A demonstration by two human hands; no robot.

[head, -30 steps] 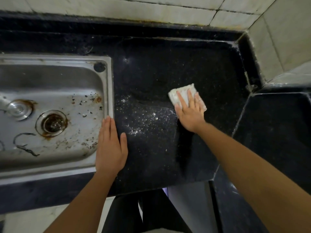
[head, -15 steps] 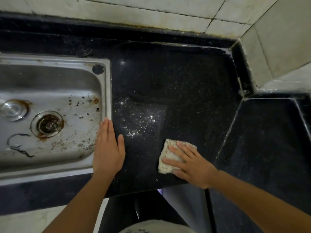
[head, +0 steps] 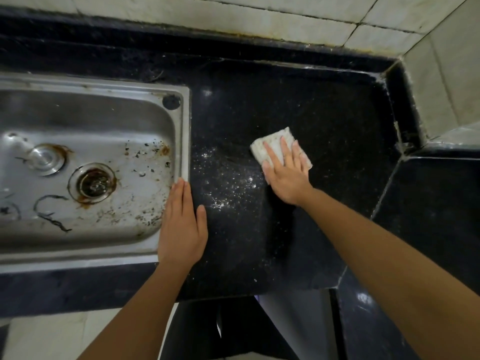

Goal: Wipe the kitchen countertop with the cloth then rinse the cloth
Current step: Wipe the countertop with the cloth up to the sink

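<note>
Head view: right hand [head: 287, 178] presses flat, fingers straight, on folded cloth [head: 272, 146] mid black countertop [head: 324, 113]. Left hand [head: 181, 229] lies flat, fingers straight, holding nothing, at steel sink [head: 104, 85] rim's right edge.

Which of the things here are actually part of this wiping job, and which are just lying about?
Part of the job: cloth under the right hand; black countertop; white specks on it; sink, for rinsing; left hand flat at its edge.
Just there: drain; dark scraps in the basin; wall tiles.
</note>
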